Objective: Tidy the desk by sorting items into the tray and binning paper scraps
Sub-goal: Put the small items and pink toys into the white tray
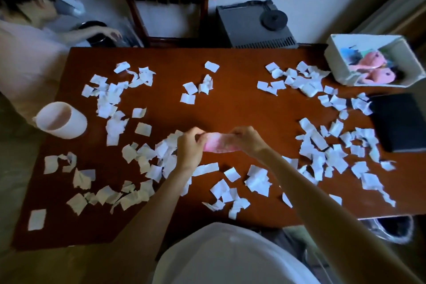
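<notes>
Both my hands hold a small pink and white object (216,143) above the middle of the brown desk (235,108). My left hand (191,147) pinches its left end and my right hand (247,140) grips its right end. Torn white paper scraps (110,97) lie scattered over most of the desk, in clusters at the left, front and right (322,145). A white tray (341,62) stands at the far right corner and holds pink and blue soft items (374,62). A bin (389,228) with a plastic liner stands on the floor by the desk's front right corner.
A white cup (62,122) lies tilted at the desk's left edge. A black book or case (398,122) lies at the right edge. Another person (34,37) sits at the far left corner. A dark box (255,25) and a wooden chair (166,0) stand behind the desk.
</notes>
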`<state>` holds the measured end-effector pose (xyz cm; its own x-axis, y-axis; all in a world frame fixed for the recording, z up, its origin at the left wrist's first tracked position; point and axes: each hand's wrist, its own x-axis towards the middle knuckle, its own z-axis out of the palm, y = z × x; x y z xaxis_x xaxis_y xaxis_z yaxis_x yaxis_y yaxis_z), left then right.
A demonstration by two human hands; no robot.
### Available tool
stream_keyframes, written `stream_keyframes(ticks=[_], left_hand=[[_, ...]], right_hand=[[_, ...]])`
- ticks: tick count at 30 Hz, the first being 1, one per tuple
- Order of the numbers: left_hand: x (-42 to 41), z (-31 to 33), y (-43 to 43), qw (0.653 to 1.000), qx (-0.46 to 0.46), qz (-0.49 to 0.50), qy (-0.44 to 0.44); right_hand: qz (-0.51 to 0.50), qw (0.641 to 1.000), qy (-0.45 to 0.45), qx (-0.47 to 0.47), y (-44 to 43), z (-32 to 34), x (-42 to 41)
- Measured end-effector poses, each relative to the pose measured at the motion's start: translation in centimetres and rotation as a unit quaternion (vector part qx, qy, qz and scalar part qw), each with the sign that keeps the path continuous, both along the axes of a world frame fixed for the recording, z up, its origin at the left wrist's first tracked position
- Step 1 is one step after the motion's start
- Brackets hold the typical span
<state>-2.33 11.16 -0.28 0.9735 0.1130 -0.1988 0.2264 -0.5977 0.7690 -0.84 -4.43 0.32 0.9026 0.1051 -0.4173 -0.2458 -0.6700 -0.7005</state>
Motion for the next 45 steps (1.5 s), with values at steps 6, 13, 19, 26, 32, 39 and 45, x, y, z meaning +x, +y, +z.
stream_keyframes(ticks=[6, 13, 19, 26, 32, 39, 45], left_hand=[[-0.4, 0.0, -4.7, 0.998, -0.062, 0.018, 0.006], [-0.5, 0.4, -13.0, 0.992, -0.103, 0.049, 0.059], [0.1, 0.1, -20.3, 0.980, -0.158, 0.064, 0.100], [0.5, -0.2, -31.5, 0.961, -0.196, 0.111, 0.158], [3.1, 1.5, -37.0, 0.981, -0.083, 0.153, 0.087], [8.5, 2.0, -36.6, 0.974, -0.033, 0.211, 0.071], [12.2, 0.9, -35.6, 0.971, -0.033, 0.232, 0.054]], right_hand=[[-0.106, 0.992, 0.013, 0.062, -4.3, 0.5, -2.6], [-0.175, 0.981, -0.007, 0.088, -11.0, 1.0, -4.5], [-0.228, 0.968, 0.004, 0.103, -18.7, 0.3, -4.0], [-0.194, 0.961, 0.043, 0.195, -28.3, 0.1, -1.4], [-0.055, 0.998, 0.024, 0.025, -34.2, 0.5, 2.5], [-0.035, 0.995, -0.026, -0.094, -33.8, -0.7, 9.4], [0.063, 0.984, -0.048, -0.159, -31.2, -2.2, 14.0]])
